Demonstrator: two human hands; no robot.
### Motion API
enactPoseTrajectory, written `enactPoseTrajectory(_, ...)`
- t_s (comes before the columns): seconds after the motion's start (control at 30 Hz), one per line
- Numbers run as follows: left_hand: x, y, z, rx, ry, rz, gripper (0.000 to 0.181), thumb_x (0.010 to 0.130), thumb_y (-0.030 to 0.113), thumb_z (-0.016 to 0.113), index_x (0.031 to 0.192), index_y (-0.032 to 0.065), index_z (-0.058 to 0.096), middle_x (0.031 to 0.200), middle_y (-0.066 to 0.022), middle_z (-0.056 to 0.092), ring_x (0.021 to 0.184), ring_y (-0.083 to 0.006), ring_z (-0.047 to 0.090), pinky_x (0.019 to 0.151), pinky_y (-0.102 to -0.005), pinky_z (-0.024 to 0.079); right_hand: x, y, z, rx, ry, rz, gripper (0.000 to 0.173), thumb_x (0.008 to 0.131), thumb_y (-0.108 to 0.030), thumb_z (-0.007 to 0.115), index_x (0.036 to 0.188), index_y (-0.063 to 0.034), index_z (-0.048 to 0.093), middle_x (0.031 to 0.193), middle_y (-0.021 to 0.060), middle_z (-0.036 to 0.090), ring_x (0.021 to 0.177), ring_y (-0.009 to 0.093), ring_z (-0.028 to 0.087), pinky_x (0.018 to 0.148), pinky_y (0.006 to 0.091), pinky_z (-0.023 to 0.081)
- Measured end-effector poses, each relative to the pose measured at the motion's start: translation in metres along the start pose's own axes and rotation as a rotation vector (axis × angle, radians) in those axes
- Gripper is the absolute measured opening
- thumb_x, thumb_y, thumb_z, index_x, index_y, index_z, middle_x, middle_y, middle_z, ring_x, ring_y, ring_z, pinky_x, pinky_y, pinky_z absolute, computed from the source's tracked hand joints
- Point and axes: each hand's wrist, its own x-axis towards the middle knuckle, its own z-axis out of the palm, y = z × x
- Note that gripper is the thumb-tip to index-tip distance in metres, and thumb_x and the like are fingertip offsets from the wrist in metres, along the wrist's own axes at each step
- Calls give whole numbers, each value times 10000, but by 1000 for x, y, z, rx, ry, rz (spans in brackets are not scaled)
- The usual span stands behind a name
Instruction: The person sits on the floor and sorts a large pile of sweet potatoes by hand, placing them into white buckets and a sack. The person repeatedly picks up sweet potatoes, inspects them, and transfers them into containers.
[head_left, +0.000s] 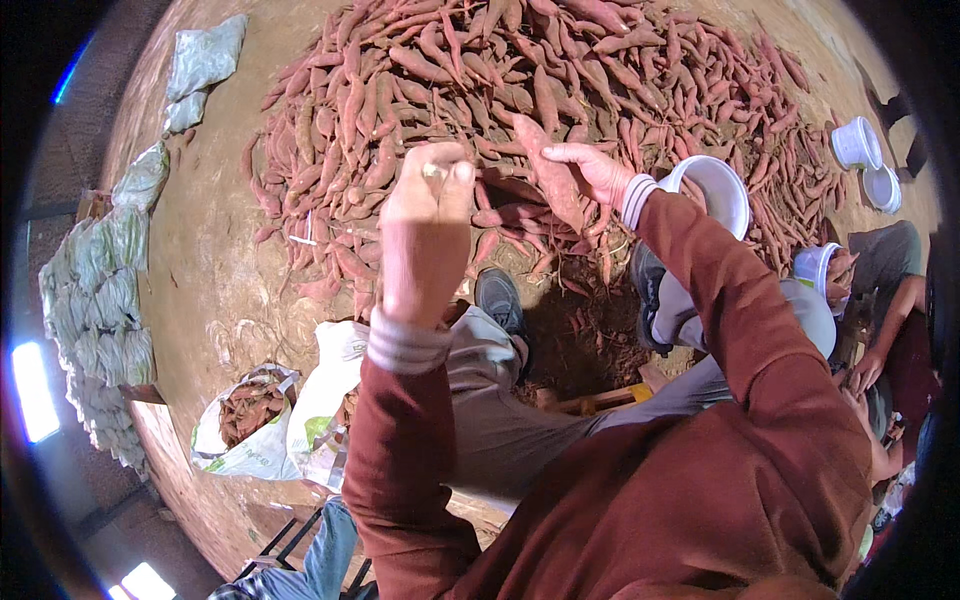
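My right hand (596, 172) holds a large red-skinned sweet potato (551, 176) by its side, thumb on top, above a broad heap of sweet potatoes (435, 67). Left of it, my left hand (426, 206) is raised with its fingers curled in. A small pale spot shows between those fingers; I cannot tell whether it is an object or a fingertip. Just beyond my right wrist, a white plastic bucket (731, 196) lies tipped with its mouth towards the heap, a sweet potato partly visible inside.
Beside my left leg stand white plastic bags (251, 461), one holding brown, peel-like pieces. Stacked filled bags (112, 300) line the left. Right are white buckets (855, 146), a bucket of sweet potatoes (811, 264) and another person's arm (892, 330). A blue-clad person (326, 547) is at bottom left.
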Motion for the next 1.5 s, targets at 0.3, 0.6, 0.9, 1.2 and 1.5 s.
enactPoseTrajectory(0.3,29,-32,39,-1127,-54,-254,225,1033,213,508,1095,7,573,804,-28,572,701,-138,548,700,-274,478,-72,-22,98,310,-365,-183,496,950,-267,579,1356,2,484,1224,119,625,1039,233,641,969,358,508)
enactPoseTrajectory(0.6,36,-40,51,-842,117,-284,283,1002,165,551,1195,-41,568,1040,-81,625,952,-161,571,901,-308,450,-100,-26,92,26,-421,-71,442,857,-148,668,1251,23,563,1189,113,649,966,192,654,887,320,520)
enactPoseTrajectory(0.9,19,-15,39,445,75,150,309,850,249,705,1062,27,665,1050,-170,641,1003,-337,606,888,-433,471,-193,-102,-62,-1544,87,152,527,792,-104,609,1295,26,518,1250,125,575,1131,183,588,892,279,502)
enactPoseTrajectory(1.2,-6,9,58,783,-246,346,387,860,312,691,1086,9,610,945,-161,654,912,-351,638,805,-454,493,-211,-68,-210,-1747,526,372,372,752,-283,683,942,36,702,1023,232,688,924,294,675,769,402,516)
enactPoseTrajectory(1.5,-92,43,111,833,-719,754,387,845,217,612,1153,-16,588,821,-61,609,808,-209,616,737,-326,468,-111,-66,-131,-1767,507,-113,354,809,-244,600,1080,-19,632,1017,238,671,966,385,651,871,485,506)
